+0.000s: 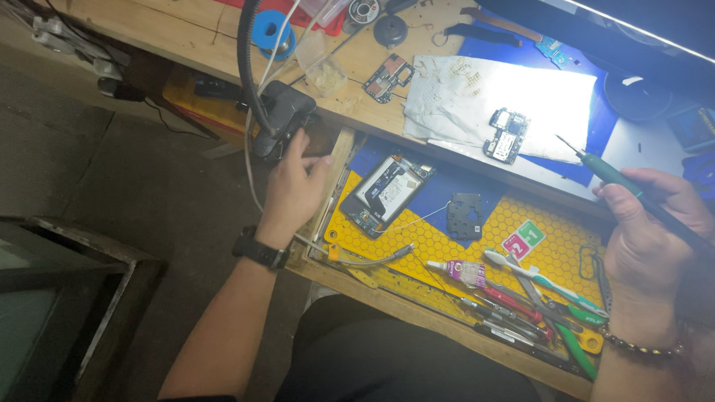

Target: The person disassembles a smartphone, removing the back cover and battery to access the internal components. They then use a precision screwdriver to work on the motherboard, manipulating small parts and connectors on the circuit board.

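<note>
Left hand (292, 188) grips the front-left corner of a shallow wooden drawer (328, 190), fingers curled over its edge, black wristwatch (256, 251) on the wrist. Just above that hand, a black clamp (284, 119) with a ribbed gooseneck bites the edge of the wooden surface (193, 26).

Right hand (648, 230) is closed around a slim green-handled soldering iron (617, 175), thin dark tip pointing up-left toward a small green circuit board (507, 134). That board sits on a crumpled white cloth (466, 97) under hard lamp glare, well apart from the tip. Beaded bracelet (642, 345) on that wrist.

Drawer is lined with a yellow honeycomb-textured mat (474, 244). On it: an opened phone (390, 191) with back off, close to the right of the left hand; a flat black perforated shield plate (464, 216); a small glue tube (459, 271); a white-and-teal toothbrush (541, 281); a row of pens and tweezers along the front, hard to separate.

A second bare board (389, 77) lies on the surface further back, near a blue solder spool (271, 30). Glare washes out detail on the cloth. Lamp head cut off top right; iron's cord end and right forearm run out of frame. Items at far right are blurred, unclear.
</note>
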